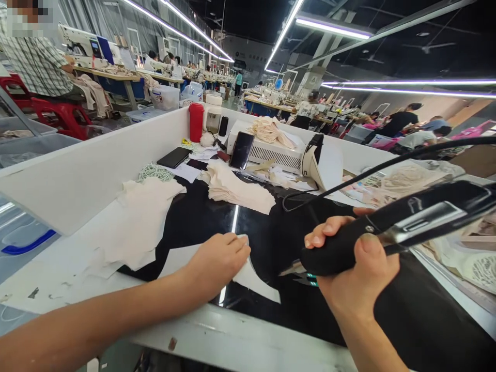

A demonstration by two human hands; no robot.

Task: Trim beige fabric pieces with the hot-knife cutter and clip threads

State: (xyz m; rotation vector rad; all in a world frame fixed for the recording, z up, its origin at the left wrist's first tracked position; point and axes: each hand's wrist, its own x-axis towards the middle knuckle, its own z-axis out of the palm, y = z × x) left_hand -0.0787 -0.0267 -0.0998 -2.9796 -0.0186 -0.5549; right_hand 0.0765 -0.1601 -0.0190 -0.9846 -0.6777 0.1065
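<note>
My left hand (222,261) is closed on a white fabric piece (258,281), its fingers pressed together near the piece's upper edge. The piece lies on the glossy black work surface (267,237). My right hand (360,263) wraps round the body of a black handheld tool (335,248) with a cable at its back. The tool's metal tip points left, to the right of the white piece and apart from it. Small scissors with teal parts (310,279) show just under the tool. Stacked cream fabric (240,191) lies farther back, and more cream pieces (143,222) are at the left.
A phone (242,150) leans against a white vented box (275,154). Another dark phone (175,157), a red bottle (196,122) and a clear jar (212,116) stand behind. A black cable (372,170) arches over the right side. White partitions (96,170) edge the table.
</note>
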